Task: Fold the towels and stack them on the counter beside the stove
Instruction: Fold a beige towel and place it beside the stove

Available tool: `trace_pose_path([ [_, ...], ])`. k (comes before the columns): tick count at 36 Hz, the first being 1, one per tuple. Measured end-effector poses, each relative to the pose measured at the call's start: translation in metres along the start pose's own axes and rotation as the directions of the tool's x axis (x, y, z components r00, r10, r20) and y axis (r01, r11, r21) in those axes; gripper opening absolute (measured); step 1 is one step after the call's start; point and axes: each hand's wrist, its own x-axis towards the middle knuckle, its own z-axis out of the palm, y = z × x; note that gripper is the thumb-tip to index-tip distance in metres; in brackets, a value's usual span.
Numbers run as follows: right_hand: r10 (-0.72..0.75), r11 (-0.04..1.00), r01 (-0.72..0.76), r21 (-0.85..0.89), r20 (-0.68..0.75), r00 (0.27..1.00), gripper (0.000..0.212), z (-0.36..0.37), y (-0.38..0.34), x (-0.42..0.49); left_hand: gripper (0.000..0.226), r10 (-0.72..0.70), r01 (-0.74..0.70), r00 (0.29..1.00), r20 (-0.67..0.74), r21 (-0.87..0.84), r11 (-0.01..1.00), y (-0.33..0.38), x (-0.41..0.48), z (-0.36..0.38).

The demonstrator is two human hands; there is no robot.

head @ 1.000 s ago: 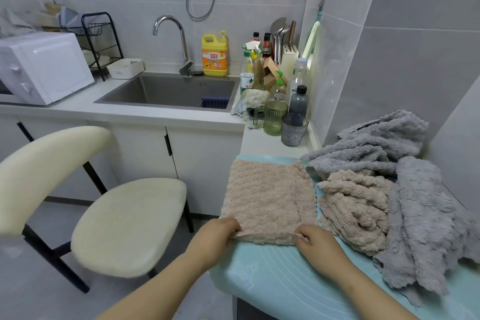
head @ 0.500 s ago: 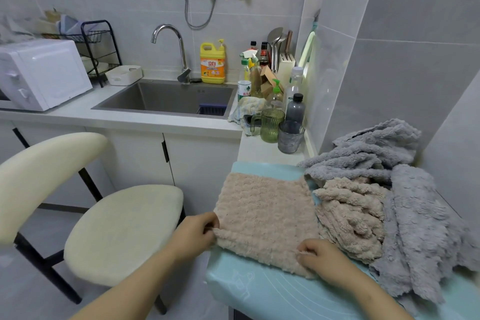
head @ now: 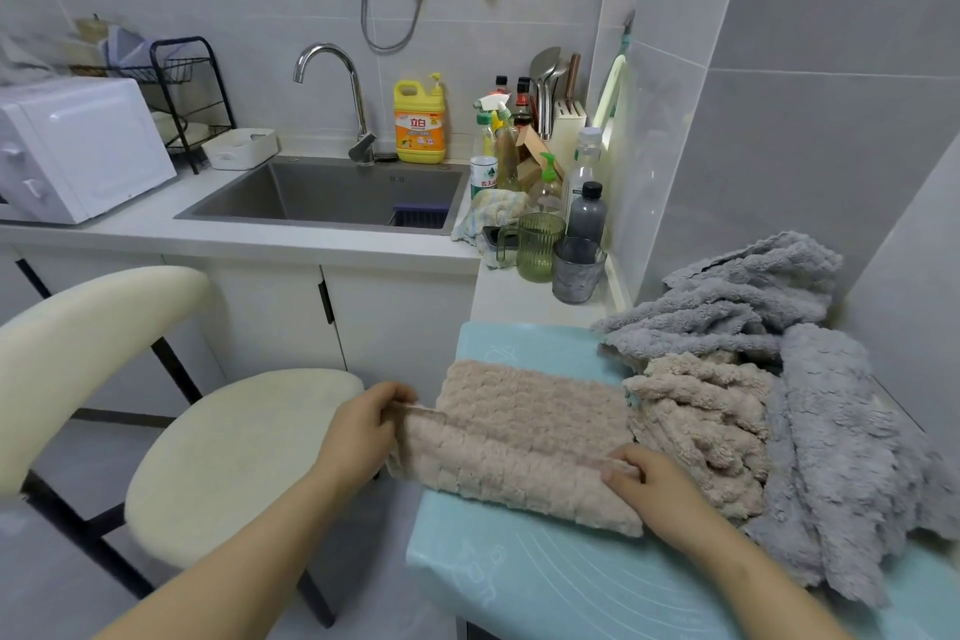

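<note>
The left hand (head: 363,431) pinches the left end of a raised ridge in the beige towel (head: 519,437), its thumb and fingers curled on the fabric just past the left edge of the tabletop (head: 519,299). The right hand (head: 657,483) pinches the right end of the same ridge, fingertips sunk into the pile. The two hands are well apart, one at each side of the towel, and the ridge runs straight between them. The beige towel lies mostly flat on a pale blue mat (head: 519,582) that covers the near part of the tabletop, and its left end hangs a little over the mat's side. A crumpled beige towel (head: 701,421) touches its right side. Loose grey towels (head: 831,442) are heaped behind and to the right of that one, against the tiled wall. Beyond the mat, on bare tabletop, stand a grey tumbler (head: 576,270), a green ribbed cup (head: 537,244) and a dark bottle (head: 587,216), close together. Farther left along the tabletop is a steel sink (head: 322,195) with a curved faucet (head: 332,83) and a yellow detergent bottle (head: 420,120) behind it. A white microwave (head: 78,146) sits at the far left. A cream chair (head: 234,452) stands on the floor to the left of the hands.
</note>
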Motion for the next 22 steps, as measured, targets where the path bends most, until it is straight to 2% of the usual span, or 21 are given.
trace_pose_path([
  [4,0.014,0.991,0.004,0.135,-0.136,0.991,0.011,0.003,-0.002,0.007,0.041,-0.04,0.034,0.993,-0.111,-0.058,0.998,0.006,0.007,0.002],
  [8,0.078,0.967,-0.015,0.253,-0.239,0.968,0.009,0.001,-0.003,0.017,0.026,-0.194,0.141,0.955,-0.225,-0.23,0.963,0.009,0.013,0.004],
  [9,0.084,0.96,-0.007,0.28,-0.264,0.961,0.011,0.0,-0.002,0.02,0.026,-0.237,0.173,0.951,-0.199,-0.293,0.94,0.008,0.014,0.005],
  [11,0.09,0.949,0.009,0.317,-0.296,0.951,0.013,-0.003,-0.002,0.024,0.039,-0.277,0.255,0.961,-0.008,-0.368,0.894,0.006,0.016,0.006],
  [13,0.1,0.941,0.011,0.339,-0.307,0.946,0.014,-0.005,-0.003,0.028,0.051,-0.259,0.329,0.931,0.258,-0.279,0.902,0.002,0.016,0.009],
  [15,0.105,0.935,0.012,0.354,-0.309,0.945,0.014,-0.006,-0.003,0.031,0.042,-0.263,0.354,0.876,0.405,-0.169,0.92,-0.003,0.015,0.014],
  [19,0.102,0.936,-0.002,0.351,-0.268,0.958,0.017,-0.006,-0.007,0.033,0.014,-0.324,0.356,0.886,0.332,-0.041,0.934,-0.013,0.018,0.023],
  [22,0.117,0.934,-0.022,0.358,-0.245,0.962,0.014,-0.005,-0.011,0.035,0.008,-0.332,0.356,0.903,0.274,-0.042,0.934,-0.012,0.023,0.028],
])
